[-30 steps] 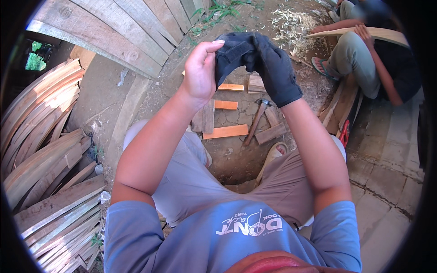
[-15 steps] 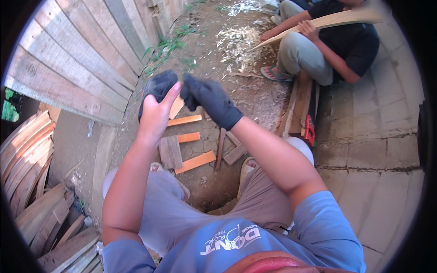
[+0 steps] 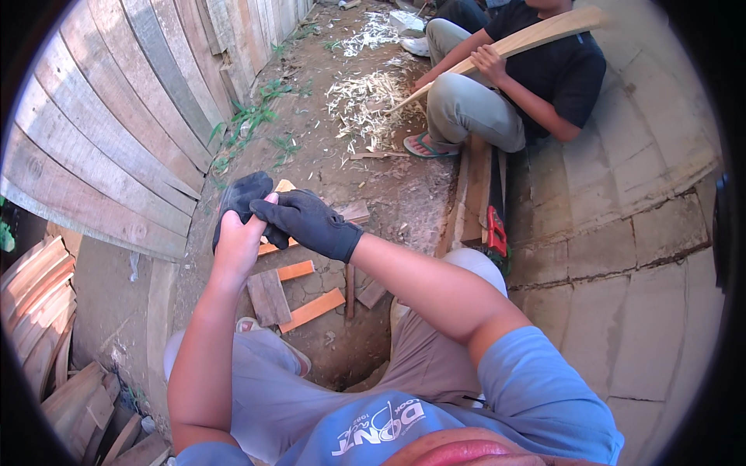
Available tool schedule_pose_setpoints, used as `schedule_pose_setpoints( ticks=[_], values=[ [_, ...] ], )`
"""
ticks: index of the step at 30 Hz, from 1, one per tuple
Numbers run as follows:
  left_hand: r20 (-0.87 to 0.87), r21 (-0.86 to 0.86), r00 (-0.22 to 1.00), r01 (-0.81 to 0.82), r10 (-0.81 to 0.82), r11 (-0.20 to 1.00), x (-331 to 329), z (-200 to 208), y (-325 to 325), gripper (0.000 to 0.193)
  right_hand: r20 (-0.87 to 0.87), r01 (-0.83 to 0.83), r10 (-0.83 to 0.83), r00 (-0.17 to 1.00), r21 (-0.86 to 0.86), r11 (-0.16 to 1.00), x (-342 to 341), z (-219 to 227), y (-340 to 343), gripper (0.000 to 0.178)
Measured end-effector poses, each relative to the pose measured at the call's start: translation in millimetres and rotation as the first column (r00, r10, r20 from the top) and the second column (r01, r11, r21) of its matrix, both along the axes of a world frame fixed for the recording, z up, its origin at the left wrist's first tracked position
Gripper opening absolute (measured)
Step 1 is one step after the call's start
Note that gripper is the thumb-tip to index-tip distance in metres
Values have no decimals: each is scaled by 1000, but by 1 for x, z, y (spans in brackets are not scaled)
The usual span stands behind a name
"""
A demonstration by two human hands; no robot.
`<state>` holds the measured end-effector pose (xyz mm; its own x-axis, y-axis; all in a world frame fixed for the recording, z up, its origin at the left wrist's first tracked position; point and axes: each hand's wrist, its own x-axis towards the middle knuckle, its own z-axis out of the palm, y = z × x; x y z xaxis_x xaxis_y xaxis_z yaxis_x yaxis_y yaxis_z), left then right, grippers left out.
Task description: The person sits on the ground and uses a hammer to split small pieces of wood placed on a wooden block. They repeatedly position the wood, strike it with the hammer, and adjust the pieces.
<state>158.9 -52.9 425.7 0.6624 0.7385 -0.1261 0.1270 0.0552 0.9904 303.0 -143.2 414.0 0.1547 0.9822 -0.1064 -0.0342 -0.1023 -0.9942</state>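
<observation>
"What did the head view give you at your end?"

"The loose black glove (image 3: 242, 193) was held up above the ground (image 3: 398, 200), bunched against the far side of the left hand (image 3: 235, 245). The left thumb stood out bare."

"And the fingers?"

"The glove hid the left ones, so I couldn't tell whether they were inside it or only gripping it. The right hand (image 3: 317, 225) wore a dark glove of its own, its fingers bent inward against the left thumb. Whether they had a pinch of cloth, I couldn't tell."

"What step did you take it for?"

"I judged it a glove being worked on or off the left hand; which way, I couldn't say."

"How did you want it done?"

"With the right fingers on the cuff, not the thumb, drawing evenly along the hand so the cloth wouldn't twist. I wanted the left fingers straight and together. My worry was that gloved tips would fumble a thin edge."

"Anything close by?"

"An orange-brown slat (image 3: 312, 311) touched a grey board (image 3: 269, 297) on the ground, with a brown wooden handle (image 3: 350, 291) just beside. A red-handled saw (image 3: 496, 231) sat well apart from the hands."
</observation>
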Motion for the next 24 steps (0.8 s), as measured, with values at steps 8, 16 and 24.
schedule_pose_setpoints(
  ticks=[8, 16, 24],
  values=[
    [-1, -66, 1000, 28, -28, 997, 0, -1, 4, 44, 76, -2, 2, 997, -4, 1000, 3, 7, -1, 51],
    [1, 38, 999, 41, -41, 998, 2, -5, 2, 35, -9, 16, -16, 1000, 44, 999, 2, 3, -4, 57],
    [4, 23, 996, 87, -88, 996, 3, 0, -1, 34, 15, 59, -60, 998, 84, 995, 1, -3, -2, 58]
  ],
)
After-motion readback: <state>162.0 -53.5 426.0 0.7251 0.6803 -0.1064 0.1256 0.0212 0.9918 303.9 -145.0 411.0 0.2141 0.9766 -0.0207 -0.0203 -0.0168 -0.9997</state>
